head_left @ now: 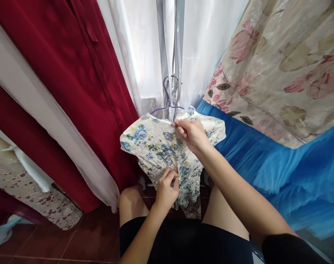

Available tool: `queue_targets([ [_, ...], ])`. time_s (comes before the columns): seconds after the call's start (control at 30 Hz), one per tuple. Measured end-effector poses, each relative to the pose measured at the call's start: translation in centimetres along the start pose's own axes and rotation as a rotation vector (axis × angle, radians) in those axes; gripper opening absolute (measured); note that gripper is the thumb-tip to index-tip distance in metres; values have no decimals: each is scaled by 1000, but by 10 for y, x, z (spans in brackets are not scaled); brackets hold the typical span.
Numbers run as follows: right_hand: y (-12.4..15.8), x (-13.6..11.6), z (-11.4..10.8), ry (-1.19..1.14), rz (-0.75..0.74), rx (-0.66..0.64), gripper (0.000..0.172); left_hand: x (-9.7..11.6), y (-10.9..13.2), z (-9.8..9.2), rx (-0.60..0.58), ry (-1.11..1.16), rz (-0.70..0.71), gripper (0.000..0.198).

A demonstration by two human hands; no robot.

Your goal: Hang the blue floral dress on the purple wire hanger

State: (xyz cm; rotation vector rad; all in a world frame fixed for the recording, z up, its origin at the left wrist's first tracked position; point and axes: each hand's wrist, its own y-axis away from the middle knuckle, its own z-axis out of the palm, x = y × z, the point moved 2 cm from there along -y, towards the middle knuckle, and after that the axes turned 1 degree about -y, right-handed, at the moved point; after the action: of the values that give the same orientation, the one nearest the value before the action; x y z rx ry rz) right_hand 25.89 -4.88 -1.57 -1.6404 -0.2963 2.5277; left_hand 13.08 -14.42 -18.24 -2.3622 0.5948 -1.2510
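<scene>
A white blouse (150,143) with blue and yellow-green flowers hangs on a purple hanger (167,103) right in front of me. My right hand (191,134) is closed in a pinch at the blouse's neckline, on the upper front edge. Lower on the front, my left hand (167,187) pinches the fabric close to the middle line. Whether buttons lie under the fingertips is too small to make out. The hem bunches between my knees.
Red curtains (98,91) and white sheer cloth hang at the left. To the right are a rose-patterned cloth (288,73) and a blue gathered fabric (255,161). Grey straps (162,36) hang behind the hanger. The floor (84,238) is dark red tile.
</scene>
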Motion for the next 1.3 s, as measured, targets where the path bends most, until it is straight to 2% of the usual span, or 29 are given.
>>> queue_targets([
  [0.1,-14,-15,16,-14,4,-5,22,-8,4,-8,-70,-59,6,17],
  [0.2,-9,-16,18,8,-37,-23,23,-14,5,-13,-132,-83,-3,12],
  [0.27,-1,-12,15,35,-80,-36,24,-11,-6,-23,-123,-66,22,10],
  [0.33,7,-7,11,70,-115,-45,21,1,-31,-43,22,-38,100,17],
  [0.43,14,-6,7,141,-180,-60,19,33,-86,-83,337,-62,279,24],
  [0.47,15,-6,7,158,-200,-66,19,44,-106,-95,371,-96,334,28],
  [0.5,15,-8,6,173,-216,-71,20,53,-125,-103,348,-134,373,30],
  [0.57,12,-10,5,205,-237,-73,21,67,-158,-112,212,-217,455,25],
  [0.67,4,-5,1,275,-264,-58,24,75,-184,-112,85,-326,516,22],
  [0.73,-1,8,-4,331,-272,-44,26,79,-191,-112,104,-363,539,22],
  [0.8,-2,25,-9,389,-247,-49,29,83,-196,-121,180,-377,561,22],
  [0.9,7,49,-20,424,-154,-74,30,82,-204,-151,332,-385,528,20],
  [0.97,16,55,-26,393,-111,-89,30,65,-207,-179,418,-360,456,19],
  [1.0,21,55,-28,376,-103,-98,29,49,-206,-192,451,-331,409,20],
  [1.07,29,52,-27,369,-88,-129,28,8,-197,-213,514,-248,303,22],
  [1.13,36,51,-22,395,-70,-164,27,-40,-178,-219,581,-121,189,25],
  [1.2,42,57,-15,414,-49,-190,27,-85,-148,-208,712,62,64,27],
  [1.27,48,71,-14,415,-22,-197,26,-120,-114,-178,803,317,-163,31],
  [1.3,51,80,-17,410,-4,-191,26,-131,-97,-159,782,360,-220,35],
])
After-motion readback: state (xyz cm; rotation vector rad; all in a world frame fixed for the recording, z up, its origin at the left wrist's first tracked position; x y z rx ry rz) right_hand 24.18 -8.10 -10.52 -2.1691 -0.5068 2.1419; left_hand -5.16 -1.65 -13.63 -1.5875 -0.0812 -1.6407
